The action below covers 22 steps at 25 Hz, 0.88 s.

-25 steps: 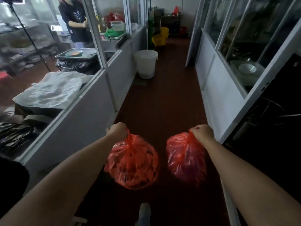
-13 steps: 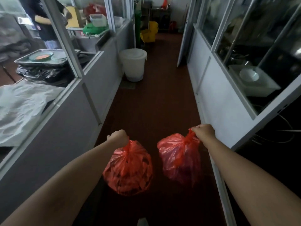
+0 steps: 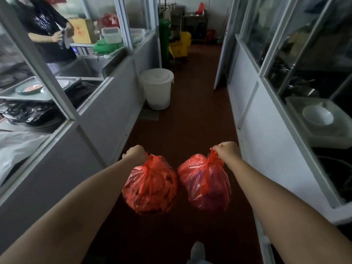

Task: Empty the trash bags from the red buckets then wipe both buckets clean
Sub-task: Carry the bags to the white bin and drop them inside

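Two grips: left grip [image 3: 135,154] and right grip [image 3: 227,151], each a fist closed round the knotted neck of a red trash bag.
Left load: left bag [image 3: 150,184], full, hanging straight below its grip, clear of the floor.
Right load: right bag [image 3: 207,185], hanging below its grip, just beside the other; whether they touch cannot be told.
Underfoot: dark red corridor floor [image 3: 190,121] between glazed partitions.
Ahead of the grips: white lidded bucket [image 3: 157,88], ahead and left of the left grip; well beyond it, a yellow mop bucket [image 3: 180,47].
Red buckets: not in view.
Done, by the look of it: both bags lifted out and tied.
Left to do: dispose of the bags, then wipe both buckets.
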Each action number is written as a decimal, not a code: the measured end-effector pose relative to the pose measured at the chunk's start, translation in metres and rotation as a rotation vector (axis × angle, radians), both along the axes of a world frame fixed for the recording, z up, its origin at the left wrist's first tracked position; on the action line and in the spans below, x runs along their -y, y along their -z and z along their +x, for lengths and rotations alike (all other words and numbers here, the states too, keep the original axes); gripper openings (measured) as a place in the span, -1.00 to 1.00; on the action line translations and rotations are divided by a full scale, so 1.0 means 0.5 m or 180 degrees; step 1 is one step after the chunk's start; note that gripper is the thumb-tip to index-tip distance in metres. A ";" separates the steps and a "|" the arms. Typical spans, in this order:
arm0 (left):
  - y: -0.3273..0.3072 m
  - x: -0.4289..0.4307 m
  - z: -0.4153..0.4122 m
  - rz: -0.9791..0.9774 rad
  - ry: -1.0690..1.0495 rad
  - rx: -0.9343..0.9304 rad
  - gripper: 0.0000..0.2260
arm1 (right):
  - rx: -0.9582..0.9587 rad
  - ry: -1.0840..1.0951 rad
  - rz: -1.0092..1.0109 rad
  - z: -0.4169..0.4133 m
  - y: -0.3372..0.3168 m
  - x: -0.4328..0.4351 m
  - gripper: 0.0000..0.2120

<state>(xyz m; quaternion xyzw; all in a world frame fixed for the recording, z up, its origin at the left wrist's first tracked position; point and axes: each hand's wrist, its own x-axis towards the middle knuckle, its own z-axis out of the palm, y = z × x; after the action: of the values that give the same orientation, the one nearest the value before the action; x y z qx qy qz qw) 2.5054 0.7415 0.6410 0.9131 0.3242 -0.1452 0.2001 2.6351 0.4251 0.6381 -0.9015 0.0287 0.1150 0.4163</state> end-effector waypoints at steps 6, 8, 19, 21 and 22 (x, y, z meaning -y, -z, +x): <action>-0.069 -0.030 0.323 0.0114 -0.0090 0.0119 -0.78 | 0.0022 -0.0132 0.0065 0.368 -0.040 -0.049 -0.78; -0.075 -0.038 0.423 0.0056 -0.0154 0.0157 -0.78 | 0.0046 -0.0140 0.0037 0.475 -0.039 -0.068 -0.77; 0.034 -0.192 1.061 -0.0076 0.0041 -0.0220 -0.78 | -0.0100 0.0161 0.0035 1.108 0.013 -0.234 -0.81; 0.033 -0.219 1.171 -0.0034 0.0084 -0.0190 -0.78 | -0.0036 0.0182 0.0082 1.220 0.004 -0.269 -0.81; 0.028 -0.232 1.229 -0.0045 0.0097 -0.0215 -0.76 | 0.0000 0.0206 0.0113 1.277 -0.001 -0.286 -0.81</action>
<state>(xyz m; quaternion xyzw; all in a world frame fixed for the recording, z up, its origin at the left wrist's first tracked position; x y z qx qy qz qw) 3.1200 0.8574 0.6270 0.9111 0.3157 -0.1812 0.1932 3.2737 0.5679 0.6388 -0.8925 0.0558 0.1019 0.4358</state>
